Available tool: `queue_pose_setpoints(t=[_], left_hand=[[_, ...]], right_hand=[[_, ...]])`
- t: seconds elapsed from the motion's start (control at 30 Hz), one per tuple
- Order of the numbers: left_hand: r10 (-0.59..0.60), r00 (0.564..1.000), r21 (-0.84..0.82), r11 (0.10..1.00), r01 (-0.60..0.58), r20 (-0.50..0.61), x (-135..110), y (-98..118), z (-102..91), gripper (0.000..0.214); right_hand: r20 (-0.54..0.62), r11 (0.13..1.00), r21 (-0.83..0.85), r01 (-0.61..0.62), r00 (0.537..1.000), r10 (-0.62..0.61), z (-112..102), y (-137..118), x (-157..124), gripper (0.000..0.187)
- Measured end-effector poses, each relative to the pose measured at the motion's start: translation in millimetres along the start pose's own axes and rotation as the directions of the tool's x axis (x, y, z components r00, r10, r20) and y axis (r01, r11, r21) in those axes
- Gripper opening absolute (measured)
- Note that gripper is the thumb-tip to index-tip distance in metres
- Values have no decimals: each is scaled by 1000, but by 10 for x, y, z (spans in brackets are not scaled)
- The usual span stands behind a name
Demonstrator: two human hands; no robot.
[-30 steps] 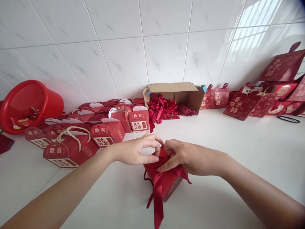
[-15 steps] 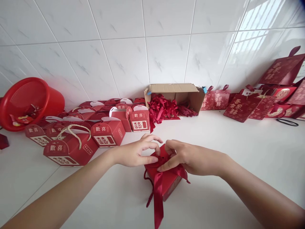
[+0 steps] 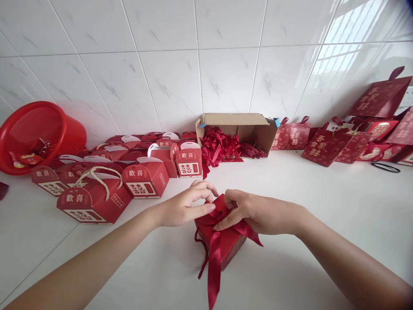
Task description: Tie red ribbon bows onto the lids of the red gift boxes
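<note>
A small red gift box (image 3: 233, 255) sits on the white surface in front of me, with a glossy red ribbon (image 3: 214, 269) across its top. One ribbon end hangs down the near side; another sticks out to the right. Over the box, my right hand (image 3: 250, 211) bends its fingers around the ribbon, its index fingertip pressing it against the top. My left hand (image 3: 187, 206) hovers at the box's upper left edge, fingers loosely curved and apart from the thumb, nothing visible in it. A dark red twisted cord (image 3: 202, 254) loops off the left side. The ribbon's middle is partly hidden by my fingers.
Behind stands a cardboard box (image 3: 234, 119) tipped on its side, full of red ribbons (image 3: 222, 146). Several red gift boxes (image 3: 146, 178) crowd the left, beside a red plastic basket (image 3: 72, 133). More red boxes and bags (image 3: 325, 146) line the tiled wall at right.
My left thumb has lifted slightly from the box top and drawn nearer the index finger. The right-hand ribbon end reaches a little further out. My right hand stays nearly in place.
</note>
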State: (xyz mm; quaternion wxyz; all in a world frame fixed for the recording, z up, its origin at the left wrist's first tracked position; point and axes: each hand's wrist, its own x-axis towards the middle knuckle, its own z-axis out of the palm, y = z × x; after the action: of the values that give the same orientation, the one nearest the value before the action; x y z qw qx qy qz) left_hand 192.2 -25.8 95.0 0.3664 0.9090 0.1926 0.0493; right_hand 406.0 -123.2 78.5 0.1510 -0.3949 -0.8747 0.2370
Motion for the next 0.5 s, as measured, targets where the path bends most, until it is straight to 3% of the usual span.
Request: queue_pose_setpoints(t=[0.2,0.33,0.43,0.5], left_hand=[[-24,978,-66,998,10,-206,21,5,258,23],[-52,966,-136,991,17,-253,37,-11,323,18],[-42,963,-145,989,3,-266,31,-8,342,17],[-34,958,-163,987,-13,-284,26,-1,358,18]], right_hand=[[-11,1000,-10,18,1000,-18,-50,6,-22,61],[-119,993,93,69,991,-58,-85,-5,-23,37],[-255,984,175,38,967,8,-75,-1,-5,16],[-311,975,222,8,948,63,-54,9,15,14]])
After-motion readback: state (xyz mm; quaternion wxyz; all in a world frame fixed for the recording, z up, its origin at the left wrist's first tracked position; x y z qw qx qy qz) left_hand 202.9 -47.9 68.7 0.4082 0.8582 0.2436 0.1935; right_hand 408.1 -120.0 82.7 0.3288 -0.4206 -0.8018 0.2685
